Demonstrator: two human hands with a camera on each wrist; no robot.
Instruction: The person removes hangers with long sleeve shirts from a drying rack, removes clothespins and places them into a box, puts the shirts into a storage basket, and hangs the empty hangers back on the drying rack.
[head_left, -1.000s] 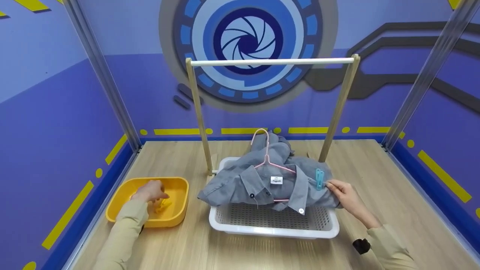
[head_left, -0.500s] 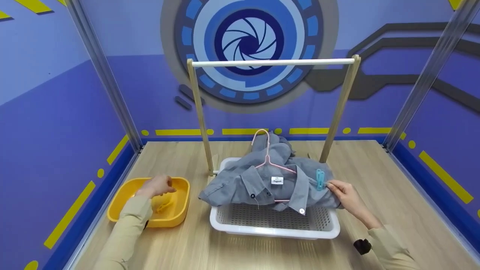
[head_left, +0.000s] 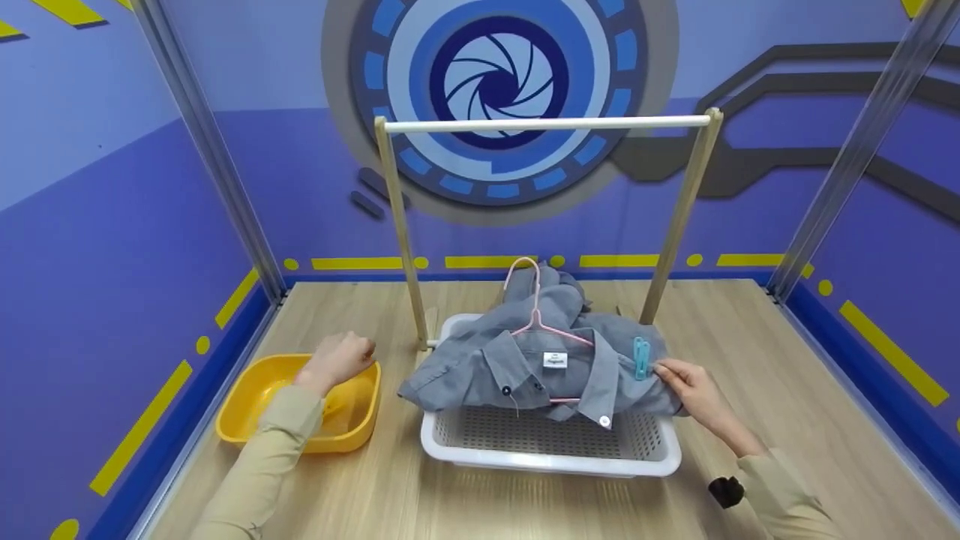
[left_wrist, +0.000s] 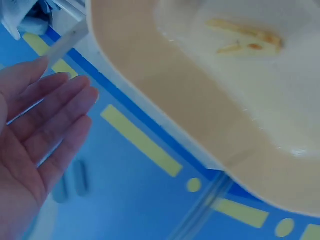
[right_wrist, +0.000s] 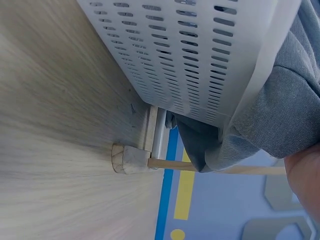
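A grey shirt (head_left: 461, 367) with a pink hanger (head_left: 535, 319) in its collar lies over a white perforated basket (head_left: 551, 461). My right hand (head_left: 697, 397) pinches the shirt at its right side, close to a light-blue clothespin (head_left: 641, 358). At the right rim of the yellow basin (head_left: 255, 382) is my left hand (head_left: 341, 362). Its fingers are extended in the left wrist view, and nothing shows between them. A yellow clothespin (left_wrist: 250, 37) lies on the basin's floor. The right wrist view shows only a small part of the right hand, its fingers hidden.
Behind the basket stands a rack with a white rail (head_left: 547, 124) and wooden posts (head_left: 679, 217). Basin and basket rest on a wooden table (head_left: 397, 480). Purple-blue walls (head_left: 300, 180) close off the back and sides.
My left hand has risen from inside the basin and moved right and away from me to its right rim. The right hand keeps its hold on the shirt, which stays in place.
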